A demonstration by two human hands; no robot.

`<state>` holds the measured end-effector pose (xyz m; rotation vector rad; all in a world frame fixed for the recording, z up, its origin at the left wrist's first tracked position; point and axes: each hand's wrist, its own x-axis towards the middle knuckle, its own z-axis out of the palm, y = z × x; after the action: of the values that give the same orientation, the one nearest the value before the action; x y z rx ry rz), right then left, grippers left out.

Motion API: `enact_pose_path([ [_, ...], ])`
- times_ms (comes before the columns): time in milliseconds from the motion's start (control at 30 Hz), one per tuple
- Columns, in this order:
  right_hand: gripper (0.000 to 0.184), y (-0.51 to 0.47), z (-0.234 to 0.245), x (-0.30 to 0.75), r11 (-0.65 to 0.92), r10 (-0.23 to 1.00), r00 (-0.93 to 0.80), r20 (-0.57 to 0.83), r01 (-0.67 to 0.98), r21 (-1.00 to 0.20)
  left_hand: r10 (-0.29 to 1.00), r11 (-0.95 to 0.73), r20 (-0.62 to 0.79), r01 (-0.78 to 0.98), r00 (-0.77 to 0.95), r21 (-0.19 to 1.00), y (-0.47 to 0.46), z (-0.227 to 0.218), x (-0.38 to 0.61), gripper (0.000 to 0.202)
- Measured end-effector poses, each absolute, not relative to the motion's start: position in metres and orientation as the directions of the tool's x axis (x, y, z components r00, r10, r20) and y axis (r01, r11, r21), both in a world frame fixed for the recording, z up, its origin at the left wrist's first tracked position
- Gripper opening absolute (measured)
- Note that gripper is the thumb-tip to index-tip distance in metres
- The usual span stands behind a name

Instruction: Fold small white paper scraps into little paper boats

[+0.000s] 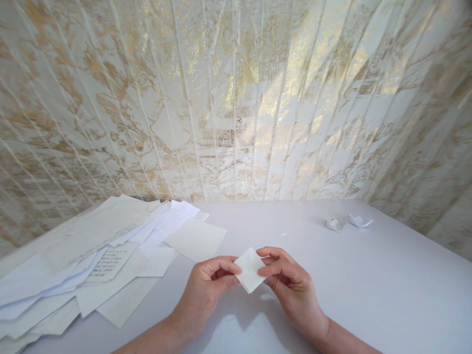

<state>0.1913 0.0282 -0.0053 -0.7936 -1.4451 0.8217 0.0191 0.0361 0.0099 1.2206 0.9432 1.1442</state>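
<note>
A small white square of folded paper (pixel 250 271) is held up between my two hands, one corner pointing down toward me. Several layers show at its lower edge. My left hand (pixel 206 290) pinches its left corner between thumb and forefinger. On the opposite side, my right hand (pixel 291 287) grips the right corner, with a fingertip resting near the upper right edge. The paper hovers above the white table (pixel 342 295), and shadows of the hands fall below it.
Loose sheets of paper (pixel 106 231), some with printing, lie spread over the table's left side. At the back right stand a folded white paper boat (pixel 360 221) and a greyish folded paper piece (pixel 336 224). A tiny scrap (pixel 283 234) lies mid-table. A gold-patterned curtain (pixel 236 98) hangs behind.
</note>
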Motion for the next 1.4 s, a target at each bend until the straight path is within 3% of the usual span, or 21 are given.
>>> enact_pose_path([
  [167,0.004,0.028,-0.003,0.187,0.337,0.939,-0.026,0.342,-0.130,-0.933,0.982,-0.130,0.124,0.032,0.140,0.991,0.035,0.014,0.016,0.006],
  [333,0.013,0.024,-0.001,0.181,0.086,0.992,-0.063,0.106,-0.262,-0.961,0.987,-0.119,0.108,0.084,0.121,0.989,0.034,0.017,0.017,0.003],
  [500,0.016,0.022,0.002,0.179,0.122,0.989,-0.058,0.136,-0.202,-0.972,0.992,-0.090,0.082,0.086,0.101,0.992,0.035,0.015,0.018,0.006],
  [767,0.022,0.023,0.005,0.178,0.104,0.992,-0.054,0.116,-0.178,-0.978,0.986,0.082,-0.058,-0.147,0.159,0.986,0.034,0.014,0.023,0.014],
  [1067,0.026,0.026,-0.002,0.174,0.062,0.998,0.019,0.060,-0.120,-0.991,0.979,0.165,-0.139,-0.184,0.148,0.969,0.038,0.010,0.025,0.015],
  [1400,0.021,0.027,0.002,0.172,-0.127,0.988,0.077,-0.134,-0.085,-0.988,0.934,0.351,-0.324,-0.217,0.153,0.911,0.042,0.008,0.026,0.016],
])
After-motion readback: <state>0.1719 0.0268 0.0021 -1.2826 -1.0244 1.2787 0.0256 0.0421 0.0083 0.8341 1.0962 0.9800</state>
